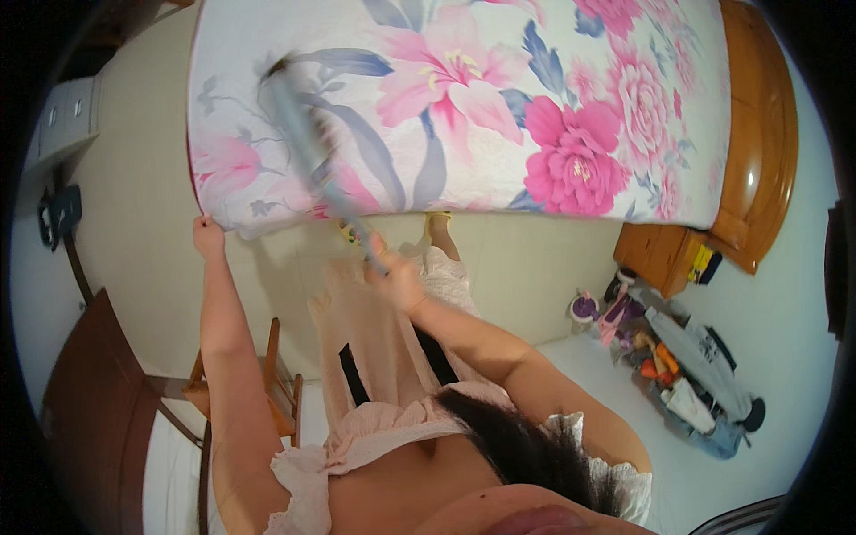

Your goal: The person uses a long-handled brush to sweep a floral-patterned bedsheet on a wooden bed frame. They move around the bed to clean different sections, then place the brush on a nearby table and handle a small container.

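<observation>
My right hand (396, 278) is closed round the handle of a grey long-handled brush (308, 134). Its head is blurred by motion and reaches over the left part of the bed; dark bristles show along one side. Whether they touch the cloth I cannot tell. At the bed's near left corner, my left hand (209, 237) pinches the edge of the flowered bedsheet (481, 169). The sheet is white with large pink blossoms and grey-blue leaves, and lies mostly flat over the mattress.
A wooden headboard (758, 134) and a nightstand (660, 254) stand on the right. Clothes and small things (695, 374) are piled on the floor by the right wall. A wooden chair (283, 383) is at lower left, a white drawer cabinet (67, 120) at far left.
</observation>
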`<move>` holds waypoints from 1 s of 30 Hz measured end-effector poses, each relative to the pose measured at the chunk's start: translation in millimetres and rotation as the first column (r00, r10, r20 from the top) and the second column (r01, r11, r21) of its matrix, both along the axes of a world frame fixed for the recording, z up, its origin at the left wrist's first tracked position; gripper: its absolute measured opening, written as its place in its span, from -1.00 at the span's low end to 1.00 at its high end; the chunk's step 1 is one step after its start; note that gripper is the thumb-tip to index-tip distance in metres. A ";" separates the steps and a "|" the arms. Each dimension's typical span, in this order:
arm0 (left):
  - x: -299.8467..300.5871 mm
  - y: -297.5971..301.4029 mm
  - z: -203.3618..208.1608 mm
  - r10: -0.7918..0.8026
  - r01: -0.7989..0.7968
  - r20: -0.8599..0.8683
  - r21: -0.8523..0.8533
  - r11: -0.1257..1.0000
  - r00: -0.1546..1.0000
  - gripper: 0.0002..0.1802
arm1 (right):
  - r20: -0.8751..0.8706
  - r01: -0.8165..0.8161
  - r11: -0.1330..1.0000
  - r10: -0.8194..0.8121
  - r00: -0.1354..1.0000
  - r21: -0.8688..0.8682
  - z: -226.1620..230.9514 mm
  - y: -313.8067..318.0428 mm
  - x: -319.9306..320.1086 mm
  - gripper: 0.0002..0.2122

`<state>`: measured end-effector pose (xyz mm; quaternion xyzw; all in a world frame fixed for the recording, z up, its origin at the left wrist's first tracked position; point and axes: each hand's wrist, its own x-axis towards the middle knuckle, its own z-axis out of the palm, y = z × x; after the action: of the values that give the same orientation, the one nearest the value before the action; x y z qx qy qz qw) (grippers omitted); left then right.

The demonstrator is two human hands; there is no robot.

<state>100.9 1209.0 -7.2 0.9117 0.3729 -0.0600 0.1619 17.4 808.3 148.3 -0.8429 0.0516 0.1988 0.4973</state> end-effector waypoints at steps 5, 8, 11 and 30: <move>-16.8 56.1 -39.5 -0.085 0.084 -0.035 -0.039 0.996 0.996 -0.62 | -0.275 -0.240 0.965 0.260 0.926 0.105 51.2 -13.1 -7.5 -0.36; -3.4 48.8 -32.2 -0.101 0.106 -0.173 0.020 0.994 0.980 -0.63 | 0.043 -0.085 0.990 0.090 0.995 -0.113 51.0 -71.9 -0.8 -0.43; 17.0 40.3 -15.6 -0.026 0.041 -0.325 0.040 0.998 0.946 -0.64 | 0.311 0.332 0.919 -0.259 0.914 -0.212 39.1 -161.7 4.6 -0.40; 64.0 -170.0 56.2 -0.733 0.921 -0.562 0.170 0.351 0.383 -0.22 | -0.184 0.032 0.999 -0.032 0.982 -0.001 46.0 -58.7 -54.0 -0.37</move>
<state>164.8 1039.0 48.9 0.9467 -0.1289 -0.2250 -0.1912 -36.6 749.6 194.3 -0.8196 0.1108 0.2677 0.4942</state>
